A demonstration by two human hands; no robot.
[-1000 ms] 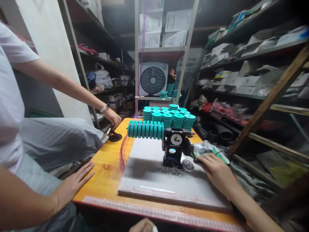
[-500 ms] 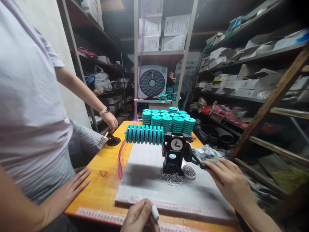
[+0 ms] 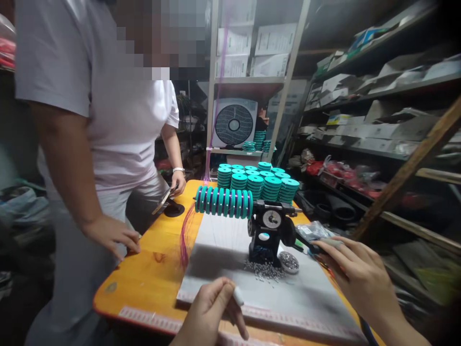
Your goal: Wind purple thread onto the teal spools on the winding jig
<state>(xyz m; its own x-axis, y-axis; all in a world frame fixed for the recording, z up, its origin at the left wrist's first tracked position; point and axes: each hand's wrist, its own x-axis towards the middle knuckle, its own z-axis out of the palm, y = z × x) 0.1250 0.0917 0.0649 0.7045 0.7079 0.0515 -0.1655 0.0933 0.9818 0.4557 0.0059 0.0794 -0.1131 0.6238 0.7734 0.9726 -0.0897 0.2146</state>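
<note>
My right hand (image 3: 355,274) is closed around the crank handle (image 3: 317,247) of a black hand-cranked winding machine (image 3: 268,235). On its shaft sits a row of teal spools (image 3: 224,202), with dark purple line showing between them. Faint thin lines hang from the spools toward my left hand (image 3: 212,307), whose thumb and forefinger are pinched over them near the table's front edge. A white wrap (image 3: 238,296) covers one of its fingertips. Small silver beads (image 3: 268,273) lie loose before the machine, beside a round dish of beads (image 3: 288,263).
Teal spools (image 3: 255,185) stand stacked behind the machine. A bundle of magenta lines (image 3: 184,240) hangs left of the grey board (image 3: 209,274). At the table's left stands a person (image 3: 108,134), one hand on the edge, the other holding a phone (image 3: 162,201). Shelves (image 3: 370,91) line the right.
The view has shifted left, and the person at the left now stands farther back. The row of spools has turned, showing pale dots. My right hand stays on the crank handle.
</note>
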